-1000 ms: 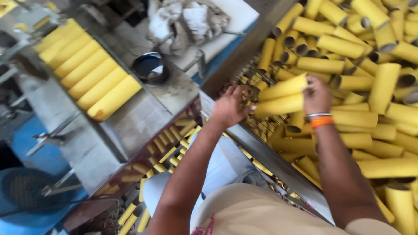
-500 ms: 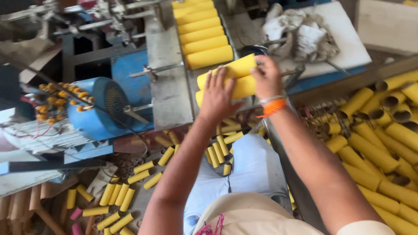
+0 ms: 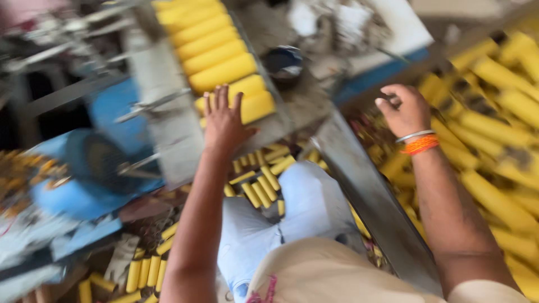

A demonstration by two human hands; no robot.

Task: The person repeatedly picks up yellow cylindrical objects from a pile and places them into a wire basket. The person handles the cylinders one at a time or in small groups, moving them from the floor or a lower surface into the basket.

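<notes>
Lying crosswise at the near end of a row, the two nearest yellow tubes (image 3: 247,98) sit on the grey metal tray (image 3: 168,134) of a machine, their long axes running roughly left to right across the view and tipped slightly up toward the right. More tubes of the same kind are stacked side by side beyond them, parallel to them. The left hand (image 3: 224,120) rests flat against these near tubes, fingers spread and pointing away from the person, palm down; it presses or steadies them and is not wrapped around anything. So the tubes lie directly ahead of the left fingertips, broadside on.

The right hand (image 3: 405,109) is well apart, off to the right above a heap of loose yellow tubes (image 3: 494,134). Its fingers are curled loosely, and no tube can be seen inside them. A silver bangle and an orange thread band (image 3: 420,143) circle that wrist.

Short yellow tube pieces (image 3: 261,182) litter the floor beside the person's knee. A blue motor housing (image 3: 84,168) sits at the left, badly blurred, and a dark bowl (image 3: 283,62) stands beyond the tray.
</notes>
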